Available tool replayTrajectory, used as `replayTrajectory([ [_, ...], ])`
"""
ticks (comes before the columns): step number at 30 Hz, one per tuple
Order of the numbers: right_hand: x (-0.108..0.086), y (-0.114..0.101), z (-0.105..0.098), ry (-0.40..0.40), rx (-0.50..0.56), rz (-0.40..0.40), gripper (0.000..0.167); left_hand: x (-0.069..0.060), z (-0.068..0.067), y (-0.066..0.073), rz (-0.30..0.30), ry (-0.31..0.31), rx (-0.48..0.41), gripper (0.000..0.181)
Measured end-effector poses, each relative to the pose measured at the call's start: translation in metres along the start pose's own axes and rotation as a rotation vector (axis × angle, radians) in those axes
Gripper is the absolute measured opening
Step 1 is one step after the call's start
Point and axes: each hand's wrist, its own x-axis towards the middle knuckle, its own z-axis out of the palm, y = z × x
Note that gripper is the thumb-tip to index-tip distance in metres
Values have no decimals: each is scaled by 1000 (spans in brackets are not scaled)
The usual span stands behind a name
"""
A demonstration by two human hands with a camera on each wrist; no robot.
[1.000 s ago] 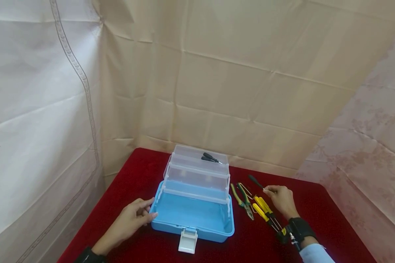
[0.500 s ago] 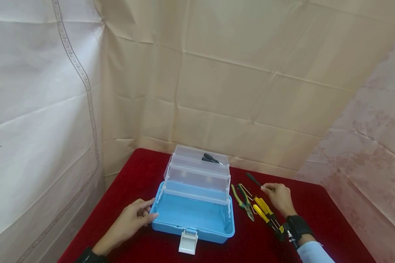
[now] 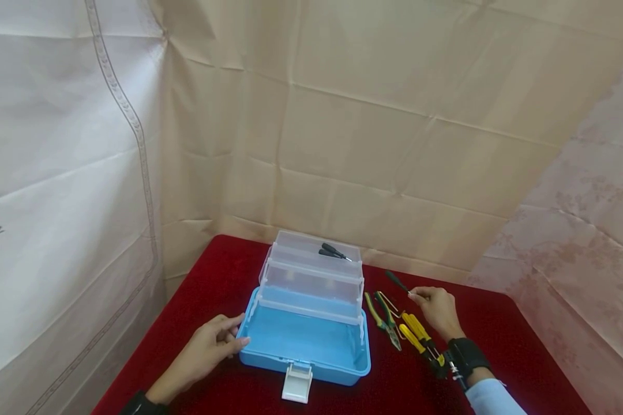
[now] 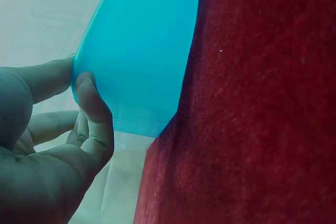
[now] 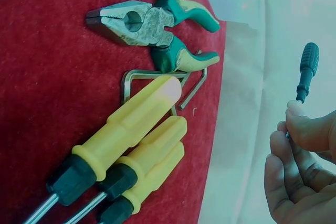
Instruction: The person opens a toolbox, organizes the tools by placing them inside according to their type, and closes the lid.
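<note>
My left hand (image 3: 207,349) pinches the near left corner of a blue toolbox (image 3: 301,337) between thumb and fingers. The left wrist view has the thumb pressed on the box wall (image 4: 142,61). The toolbox is open, with clear stepped trays (image 3: 311,276) unfolded behind it. Two small black-handled screwdrivers (image 3: 332,251) lie on the top tray. Off to the right, my right hand (image 3: 438,311) pinches another small screwdriver (image 5: 310,61) by its shaft, the black handle pointing away. It is held up, apart from the tools beneath.
Right of the toolbox lie green-and-yellow pliers (image 5: 149,22), bent hex keys (image 5: 127,85) and several yellow-handled screwdrivers (image 5: 134,119) on the red cloth (image 3: 223,271). A white latch (image 3: 297,383) hangs off the toolbox front. Beige sheeting (image 3: 342,144) hangs behind the table.
My right hand has shifted a little left and away from me, carrying the small screwdriver. The left hand keeps its place at the toolbox corner.
</note>
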Motion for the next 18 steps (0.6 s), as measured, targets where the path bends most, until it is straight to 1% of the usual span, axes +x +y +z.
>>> replayTrajectory([
  [4,1,-4,1,2,0,-6,16,-1,0,0,3,-1,-2,65],
  [13,6,-12,2,5,-9,-19,16,-1,0,2,-15,0,-19,65],
  [18,7,-17,3,14,-3,-20,16,0,0,1,-10,-1,-9,65],
])
